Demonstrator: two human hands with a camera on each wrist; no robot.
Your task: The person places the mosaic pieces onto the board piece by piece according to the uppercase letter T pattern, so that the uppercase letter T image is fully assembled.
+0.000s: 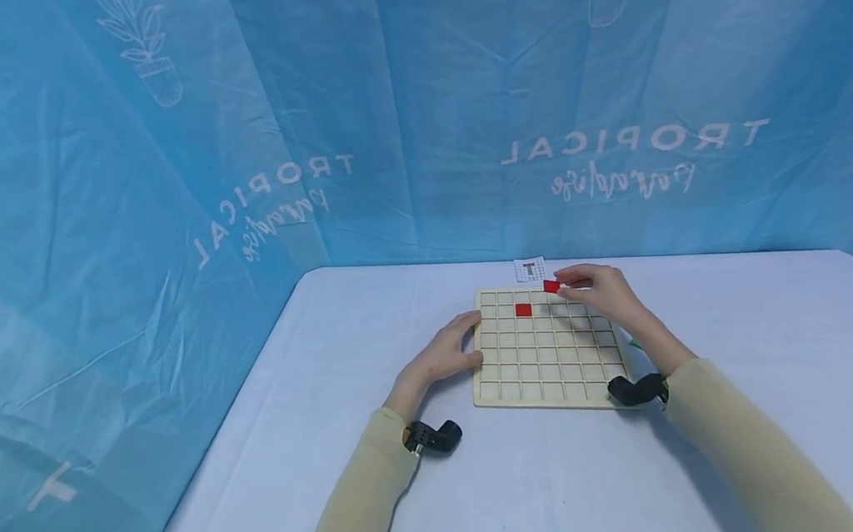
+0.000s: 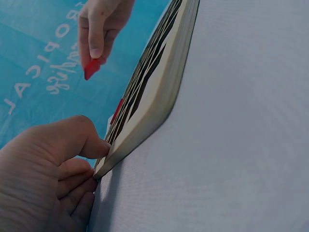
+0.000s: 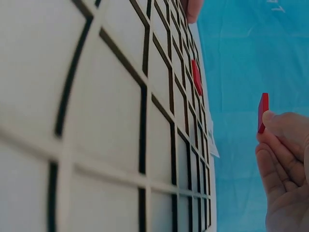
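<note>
A pale wooden grid board [image 1: 528, 372] lies on the table, with one red square tile [image 1: 524, 310] in a cell near its far side. My left hand [image 1: 444, 351] touches the board's left edge, thumb and fingers spread along the rim. Above the far part of the board, my right hand [image 1: 600, 292] pinches a second red tile [image 1: 552, 286] between thumb and fingers. The right wrist view shows this held tile [image 3: 263, 112] edge-on, raised clear of the grid.
Behind the board lies a small white card [image 1: 529, 270] with a printed grid and a small coloured pattern. Something green [image 1: 634, 343] shows partly behind the right forearm. A white cloth [image 1: 371, 320] covers the table, and blue printed curtains [image 1: 445, 114] hang behind and at the left.
</note>
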